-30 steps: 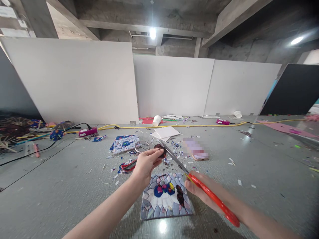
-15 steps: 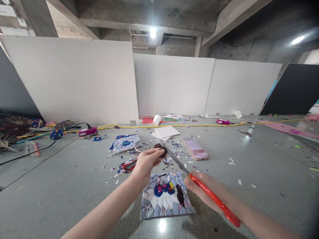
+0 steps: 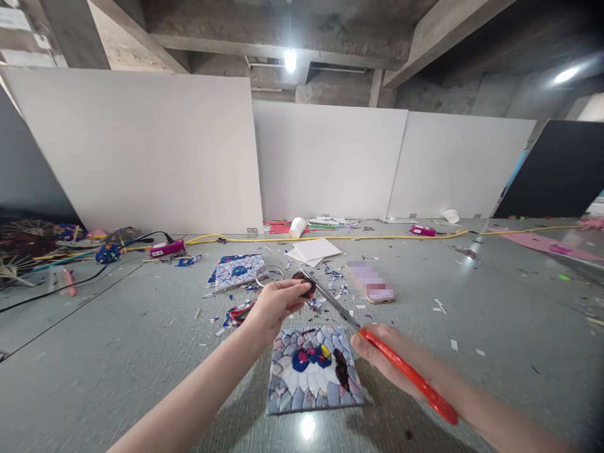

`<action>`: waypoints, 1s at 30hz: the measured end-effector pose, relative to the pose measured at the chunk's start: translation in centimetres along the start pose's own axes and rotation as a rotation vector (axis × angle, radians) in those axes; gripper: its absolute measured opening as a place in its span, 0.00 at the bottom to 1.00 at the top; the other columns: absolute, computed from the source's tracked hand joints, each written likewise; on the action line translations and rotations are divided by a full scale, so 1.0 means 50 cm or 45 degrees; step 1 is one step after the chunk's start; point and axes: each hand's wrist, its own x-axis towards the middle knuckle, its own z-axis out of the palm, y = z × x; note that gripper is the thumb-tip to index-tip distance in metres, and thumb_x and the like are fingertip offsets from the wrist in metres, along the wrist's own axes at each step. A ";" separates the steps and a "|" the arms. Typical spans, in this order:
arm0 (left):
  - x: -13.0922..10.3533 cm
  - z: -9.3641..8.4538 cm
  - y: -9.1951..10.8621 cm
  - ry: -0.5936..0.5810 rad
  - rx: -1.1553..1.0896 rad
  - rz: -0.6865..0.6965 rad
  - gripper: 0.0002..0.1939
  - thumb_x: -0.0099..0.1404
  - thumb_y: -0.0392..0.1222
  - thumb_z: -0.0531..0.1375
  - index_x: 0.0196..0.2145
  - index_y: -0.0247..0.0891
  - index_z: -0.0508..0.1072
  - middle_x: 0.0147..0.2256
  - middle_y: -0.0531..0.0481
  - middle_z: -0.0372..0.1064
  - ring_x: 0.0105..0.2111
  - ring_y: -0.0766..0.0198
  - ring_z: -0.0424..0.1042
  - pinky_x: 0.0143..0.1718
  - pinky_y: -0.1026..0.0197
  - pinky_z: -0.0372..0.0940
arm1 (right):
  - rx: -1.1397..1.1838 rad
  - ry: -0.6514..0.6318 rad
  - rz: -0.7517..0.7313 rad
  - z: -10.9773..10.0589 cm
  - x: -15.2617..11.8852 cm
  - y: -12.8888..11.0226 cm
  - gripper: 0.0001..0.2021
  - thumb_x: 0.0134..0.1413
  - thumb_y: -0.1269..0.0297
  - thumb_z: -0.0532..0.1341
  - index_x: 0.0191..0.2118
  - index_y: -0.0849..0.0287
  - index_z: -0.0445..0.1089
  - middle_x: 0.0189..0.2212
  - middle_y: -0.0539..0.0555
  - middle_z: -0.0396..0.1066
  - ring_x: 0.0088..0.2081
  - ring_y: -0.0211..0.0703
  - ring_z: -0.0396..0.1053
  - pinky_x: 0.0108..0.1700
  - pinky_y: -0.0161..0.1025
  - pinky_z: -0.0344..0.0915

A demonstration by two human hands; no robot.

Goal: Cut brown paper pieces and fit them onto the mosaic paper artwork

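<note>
Pinched between the thumb and fingers of my left hand (image 3: 282,305) is a small dark brown fabric scrap (image 3: 306,284). My right hand (image 3: 384,352) grips red-handled scissors (image 3: 337,307), whose blades point up and left and meet the edge of the scrap. Whether the blades are parted is hard to make out. Below both hands lies a square fabric mosaic panel (image 3: 311,382), with grey-blue patches around a white area, blue, pink and yellow pieces in its middle and a dark brown piece at its right.
A phone (image 3: 372,283) lies to the right, white cards (image 3: 315,250) beyond my hands. Another mosaic panel (image 3: 240,272), a roll of tape (image 3: 269,275) and a red-edged tool (image 3: 241,313) are at left among cut scraps. A yellow cable (image 3: 358,238) crosses before white boards (image 3: 330,163).
Both hands stay nearly in place. My right hand and the scissor handles shift very slightly right, and my left forearm moves slightly left.
</note>
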 end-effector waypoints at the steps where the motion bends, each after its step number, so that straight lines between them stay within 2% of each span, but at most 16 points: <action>1: 0.001 -0.001 0.001 -0.006 -0.002 -0.011 0.09 0.43 0.37 0.67 0.24 0.32 0.73 0.22 0.49 0.71 0.23 0.70 0.68 0.31 0.65 0.61 | 0.003 -0.002 -0.002 0.001 0.000 0.002 0.22 0.52 0.45 0.49 0.20 0.59 0.56 0.18 0.47 0.58 0.20 0.34 0.54 0.23 0.33 0.52; 7: 0.007 -0.010 0.006 -0.047 0.037 -0.028 0.08 0.45 0.37 0.66 0.25 0.32 0.73 0.23 0.50 0.72 0.22 0.71 0.69 0.28 0.68 0.61 | -0.019 0.045 0.003 0.013 0.008 0.019 0.23 0.52 0.44 0.47 0.19 0.59 0.54 0.16 0.47 0.56 0.19 0.33 0.54 0.23 0.33 0.50; 16: 0.007 -0.016 0.014 -0.086 0.090 -0.081 0.05 0.49 0.35 0.64 0.23 0.31 0.72 0.21 0.49 0.71 0.20 0.72 0.68 0.25 0.70 0.62 | -0.036 0.007 -0.015 0.012 0.010 0.025 0.25 0.51 0.42 0.45 0.17 0.59 0.52 0.15 0.46 0.55 0.18 0.33 0.51 0.22 0.33 0.49; 26: 0.005 -0.018 0.024 -0.068 0.113 -0.102 0.04 0.48 0.35 0.64 0.21 0.32 0.72 0.18 0.53 0.68 0.17 0.74 0.65 0.24 0.71 0.62 | -0.006 -0.032 0.026 0.004 0.006 0.018 0.26 0.50 0.41 0.47 0.16 0.59 0.52 0.14 0.45 0.52 0.18 0.32 0.49 0.21 0.32 0.48; 30: 0.008 -0.023 0.025 -0.106 0.101 -0.071 0.06 0.47 0.35 0.65 0.21 0.32 0.71 0.19 0.54 0.67 0.17 0.75 0.64 0.24 0.70 0.61 | 0.001 -0.050 0.021 0.001 0.005 0.015 0.25 0.51 0.42 0.47 0.17 0.59 0.52 0.14 0.45 0.51 0.18 0.32 0.49 0.21 0.32 0.47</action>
